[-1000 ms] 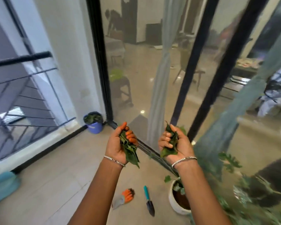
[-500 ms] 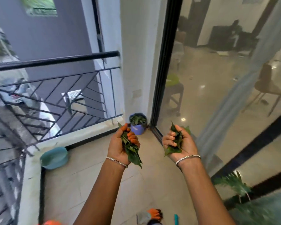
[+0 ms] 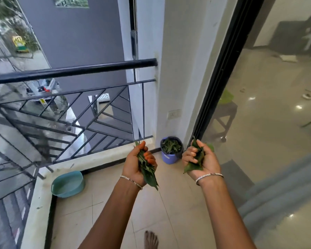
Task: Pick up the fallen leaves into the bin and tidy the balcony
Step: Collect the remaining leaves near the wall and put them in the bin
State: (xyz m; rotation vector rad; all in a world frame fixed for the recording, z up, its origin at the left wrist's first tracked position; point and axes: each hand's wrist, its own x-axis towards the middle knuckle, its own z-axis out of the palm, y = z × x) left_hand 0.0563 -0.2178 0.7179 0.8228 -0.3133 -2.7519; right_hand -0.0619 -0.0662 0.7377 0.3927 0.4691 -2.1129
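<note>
My left hand (image 3: pixel 135 165) grips a bunch of green leaves (image 3: pixel 148 172) that hangs below the palm. A second bunch of leaves (image 3: pixel 196 159) is clutched in my right hand (image 3: pixel 203 161). Both hands are held up at about chest height above the tiled balcony floor. Ahead between them, in the far corner by the white pillar, stands a small blue bin (image 3: pixel 170 155) with a dark liner, holding several green leaves. The hands are well short of the bin.
A black metal railing (image 3: pixel 74 71) runs along the left on a low white kerb. A teal basin (image 3: pixel 68 184) sits on the floor beside the kerb. A black-framed glass sliding door (image 3: pixel 221 69) lines the right side. My bare foot (image 3: pixel 151 239) shows at the bottom.
The view has swung left and forward toward the corner: the potted plant, trowel and orange glove have left view, the bin looks closer. Both hands keep hold of their leaves.
</note>
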